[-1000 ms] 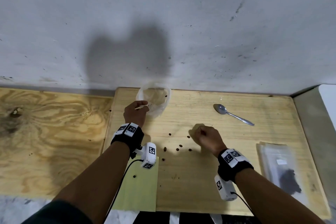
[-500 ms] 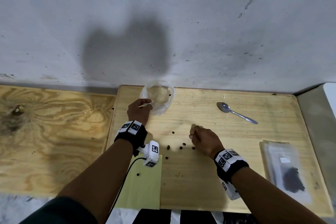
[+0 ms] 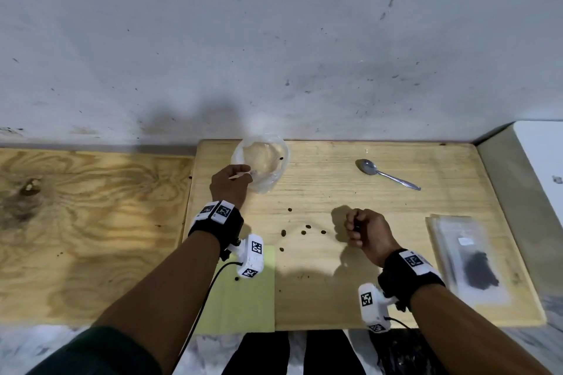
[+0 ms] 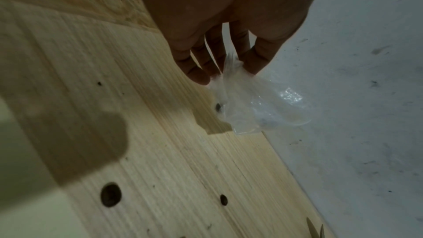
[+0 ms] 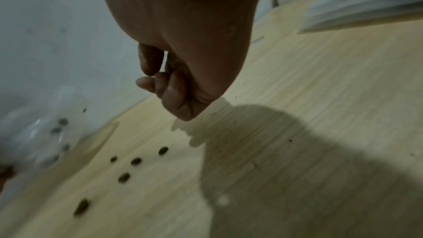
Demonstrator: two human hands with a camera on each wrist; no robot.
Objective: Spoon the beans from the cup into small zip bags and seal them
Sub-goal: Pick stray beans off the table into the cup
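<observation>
A clear plastic zip bag stands with its mouth open at the back of the pale wooden table. My left hand pinches its near rim between thumb and fingers. A few beans show inside the bag. Several loose beans lie scattered mid-table. Just right of them my right hand hovers as a fist above the wood, fingers curled in, with a dark bean showing in its grip. A metal spoon lies untouched at the back right.
A stack of zip bags, the top one holding dark beans, lies at the table's right edge. A pale green pad sits under my left wrist. A grey wall runs along the table's back, and a darker plywood board adjoins on the left.
My right hand picked one bean off the table, closed into a fist, then lifted and drew back to the right. The left hand kept holding the bag rim.
</observation>
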